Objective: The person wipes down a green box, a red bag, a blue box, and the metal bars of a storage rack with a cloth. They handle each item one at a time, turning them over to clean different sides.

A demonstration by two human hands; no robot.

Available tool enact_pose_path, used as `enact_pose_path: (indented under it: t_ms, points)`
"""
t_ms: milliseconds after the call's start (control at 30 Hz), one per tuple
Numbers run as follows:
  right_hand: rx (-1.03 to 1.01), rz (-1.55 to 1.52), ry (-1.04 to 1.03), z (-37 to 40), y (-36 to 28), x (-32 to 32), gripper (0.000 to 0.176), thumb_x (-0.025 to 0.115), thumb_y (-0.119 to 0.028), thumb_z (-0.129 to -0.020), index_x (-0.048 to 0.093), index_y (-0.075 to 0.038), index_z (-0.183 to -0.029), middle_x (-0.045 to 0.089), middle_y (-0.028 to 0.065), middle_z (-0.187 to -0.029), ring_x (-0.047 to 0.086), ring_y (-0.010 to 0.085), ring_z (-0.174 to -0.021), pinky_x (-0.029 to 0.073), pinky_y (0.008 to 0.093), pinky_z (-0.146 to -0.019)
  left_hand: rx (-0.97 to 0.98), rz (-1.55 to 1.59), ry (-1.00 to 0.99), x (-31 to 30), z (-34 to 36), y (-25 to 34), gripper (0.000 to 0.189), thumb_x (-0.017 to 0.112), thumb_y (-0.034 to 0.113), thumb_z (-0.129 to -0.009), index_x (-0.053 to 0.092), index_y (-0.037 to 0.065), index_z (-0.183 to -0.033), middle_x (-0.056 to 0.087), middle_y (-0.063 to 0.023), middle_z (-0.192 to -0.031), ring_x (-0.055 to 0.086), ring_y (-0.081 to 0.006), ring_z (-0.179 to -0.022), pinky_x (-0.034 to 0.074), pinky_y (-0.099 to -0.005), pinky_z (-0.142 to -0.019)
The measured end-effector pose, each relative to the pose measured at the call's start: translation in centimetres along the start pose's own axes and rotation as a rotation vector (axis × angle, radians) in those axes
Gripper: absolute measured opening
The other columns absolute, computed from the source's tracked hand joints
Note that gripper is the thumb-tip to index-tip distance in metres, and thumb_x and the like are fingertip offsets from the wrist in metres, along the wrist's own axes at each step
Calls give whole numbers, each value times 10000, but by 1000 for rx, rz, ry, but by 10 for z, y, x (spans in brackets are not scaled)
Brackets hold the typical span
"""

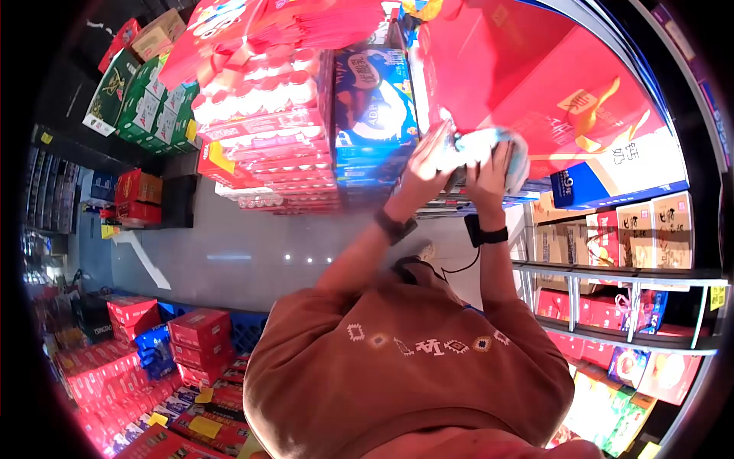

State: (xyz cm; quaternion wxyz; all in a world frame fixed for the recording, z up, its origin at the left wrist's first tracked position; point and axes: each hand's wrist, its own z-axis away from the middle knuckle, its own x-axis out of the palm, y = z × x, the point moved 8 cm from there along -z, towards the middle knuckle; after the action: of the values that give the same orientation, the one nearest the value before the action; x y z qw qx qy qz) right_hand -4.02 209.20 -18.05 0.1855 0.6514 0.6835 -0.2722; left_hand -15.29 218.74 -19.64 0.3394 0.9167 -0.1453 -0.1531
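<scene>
Head view: both arms, in brown sleeves, reach forward to a light-blue pack (495, 147) held up in front of a big red gift box (535, 84). The left hand (427, 167) presses on the pack's left side, fingers stretched and slightly apart. The right hand (489, 174) grips it from below, fingers curled around it; motion blur hides the fingertips. Each wrist wears a dark band (394, 226).

Just left of the hands stands a stack of blue boxes (373, 115), touching a taller stack of red cases (275, 130). Green cartons (145, 99) sit further left, well apart from the hands. A metal shelf rack (612, 275) with boxed goods fills the right side. Red boxes (199, 329) lie stacked on the grey floor (229, 245) at lower left.
</scene>
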Motion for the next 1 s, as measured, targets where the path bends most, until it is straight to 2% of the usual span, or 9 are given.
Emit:
enact_pose_path:
  t_ms: [267,433,567,700,767,800,900,933,1000]
  points:
    - [-137,8,338,-127,-13,-104,588,635,-152,-860,438,-31,-1401,280,297,-1510,279,516,-1373,244,541,-1122,110,69,43,-19,-122,97,782,734,53,-673,427,-74,-1381,476,-273,-1385,508,-395,-1254,414,-408,-1054]
    - [-126,-47,345,-146,-14,-125,572,632,-139,-872,454,-52,-1408,290,256,-1523,281,479,-1388,249,513,-1131,123,25,56,-24,-152,130,749,744,98,-721,423,-78,-1374,466,-290,-1382,482,-400,-1280,396,-402,-1069]
    - [-31,-74,228,-115,0,-103,557,648,-104,-851,473,-49,-1377,303,266,-1503,289,497,-1375,292,513,-1118,168,-99,96,-16,-122,119,791,773,60,-740,388,-34,-1425,539,-184,-1329,564,-274,-1168,439,-369,-1000]
    - [75,-152,65,-52,26,-58,422,640,-96,-847,556,-2,-1250,398,261,-1424,357,503,-1323,338,524,-1096,-74,-53,65,3,-71,79,790,768,31,-737,372,-73,-1412,510,-223,-1346,550,-289,-1177,432,-364,-1004]
    - [-44,0,-54,-24,29,-39,473,690,-156,-836,548,-19,-1265,410,300,-1390,390,504,-1290,337,540,-1080,-262,34,84,17,-39,49,800,769,35,-740,352,-93,-1410,509,-243,-1333,546,-314,-1185,427,-363,-1011]
    - [-57,37,-100,-11,31,-32,485,706,-178,-832,551,-28,-1267,420,311,-1375,407,499,-1275,338,545,-1072,-216,-194,103,20,-28,47,831,768,24,-723,330,-101,-1418,514,-240,-1315,545,-321,-1184,425,-364,-1012]
    - [46,7,-132,7,42,-28,439,704,-196,-835,606,-64,-1243,492,291,-1319,479,447,-1228,364,525,-1054,-152,-193,216,28,-16,49,839,718,-33,-686,322,-89,-1424,488,-224,-1316,515,-319,-1215,406,-375,-1031]
    - [2,68,-116,5,42,-32,430,706,-204,-835,624,-80,-1238,524,282,-1293,512,430,-1201,376,511,-1046,-200,-186,264,31,-20,46,797,710,25,-713,338,-58,-1414,512,-164,-1218,557,-241,-1024,446,-362,-945]
    - [22,-72,-63,-1,50,-43,400,704,-191,-837,643,-78,-1215,549,270,-1278,517,432,-1203,382,503,-1048,-258,-175,297,33,-21,45,843,705,-14,-716,271,-67,-1437,430,-186,-1337,459,-258,-1207,379,-367,-1033]
